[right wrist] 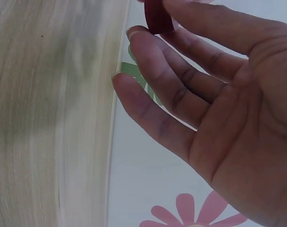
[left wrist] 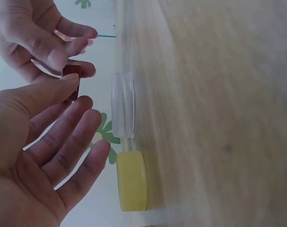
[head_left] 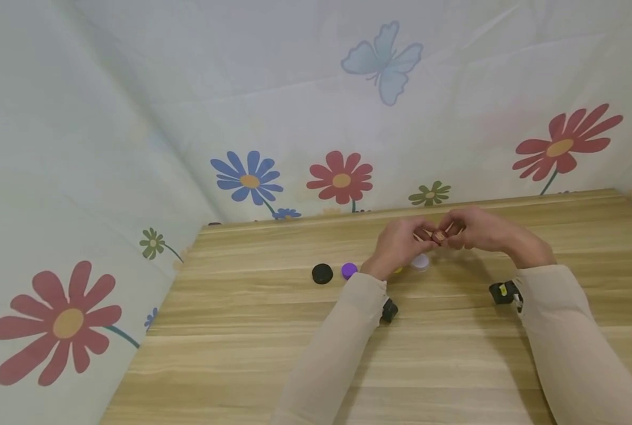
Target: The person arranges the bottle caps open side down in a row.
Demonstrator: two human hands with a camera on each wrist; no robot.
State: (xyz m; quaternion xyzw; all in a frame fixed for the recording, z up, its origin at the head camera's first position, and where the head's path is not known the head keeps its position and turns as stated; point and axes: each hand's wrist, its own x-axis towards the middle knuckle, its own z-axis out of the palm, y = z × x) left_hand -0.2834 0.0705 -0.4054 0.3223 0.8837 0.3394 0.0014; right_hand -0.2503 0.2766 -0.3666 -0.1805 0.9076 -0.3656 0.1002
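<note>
Above the far part of the table, both hands meet at a small dark red cap [head_left: 439,236] with pale markings on its top. My left hand [head_left: 398,243] pinches it between thumb and fingers, the other fingers spread loosely in the left wrist view. From the other side my right hand [head_left: 480,230] pinches the same cap. Below the hands, a clear ribbed lid [left wrist: 123,105] and a yellow cap [left wrist: 132,182] stand side by side on the table. In the head view the left hand and wrist partly cover the yellow one.
Left of the left wrist, a purple cap [head_left: 349,271] and a black cap [head_left: 322,273] lie on the wooden table [head_left: 231,330], in a row with the others. A flower-printed cloth [head_left: 294,118] hangs behind the table's back edge. Small black devices [head_left: 503,292] sit at both wrists.
</note>
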